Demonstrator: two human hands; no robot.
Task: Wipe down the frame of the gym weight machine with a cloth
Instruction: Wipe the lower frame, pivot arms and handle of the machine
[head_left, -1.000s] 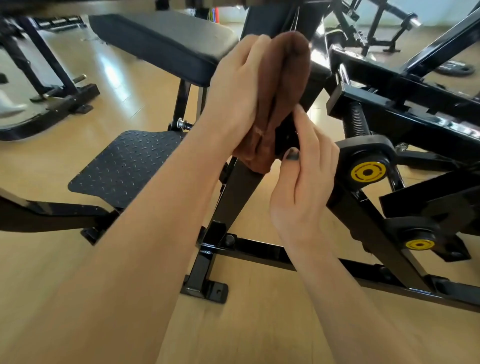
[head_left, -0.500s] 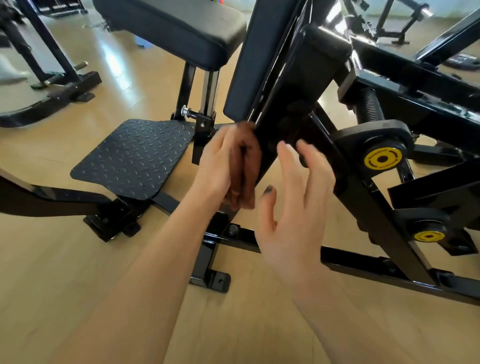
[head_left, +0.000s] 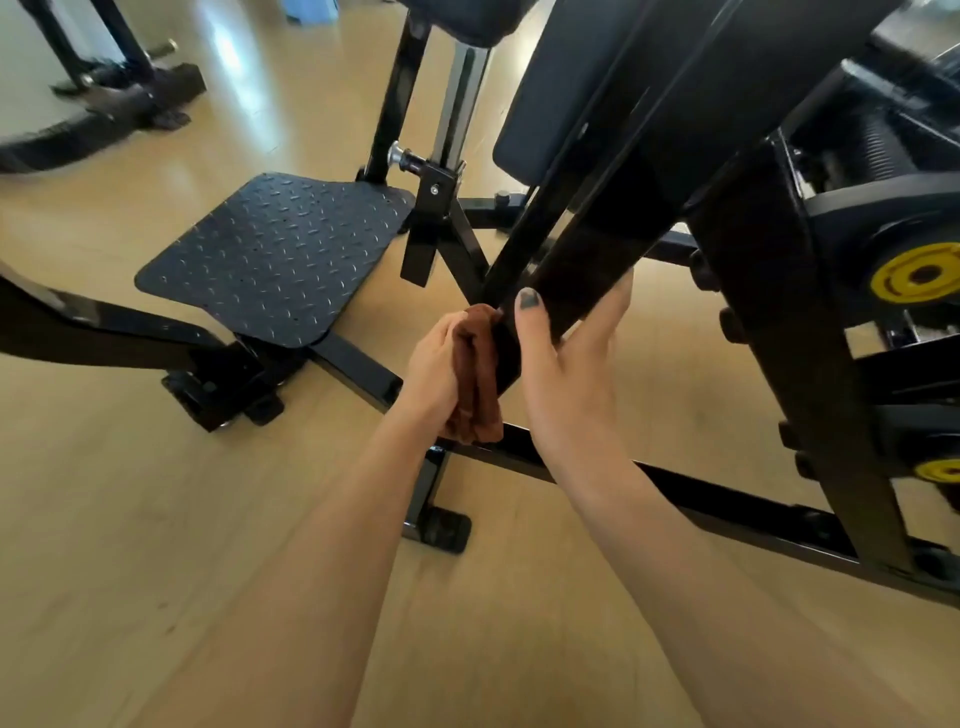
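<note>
Head view, the only one I have: my left hand grips a folded brown cloth, fingers curled round the wad, and presses it against the left face of a slanted black beam near its lower end. My right hand wraps the same beam from the other side; the thumb lies along the near face, while the fingers curl round behind, where I can see only part of them. The cloth sits just above the floor rail that runs off toward the lower right.

The beam's long axis climbs from low by my hands up toward the top right edge of the view, leaning away from me; a thinner bar runs beside it on the left, close to parallel.

To do this stroke well, I would keep the cloth flat on the metal and run it along the beam's length, not across it, with steady pressure from the palm (a bunched wad only touches at its high spots). The right hand looks to be bracing the beam, and I judge that useful. The narrow gap between beam and thin bar probably wants a folded edge pushed in. The joint at the rail likely gathers dust, so I would finish there.

The tread plate lies left on the wood floor.
</note>
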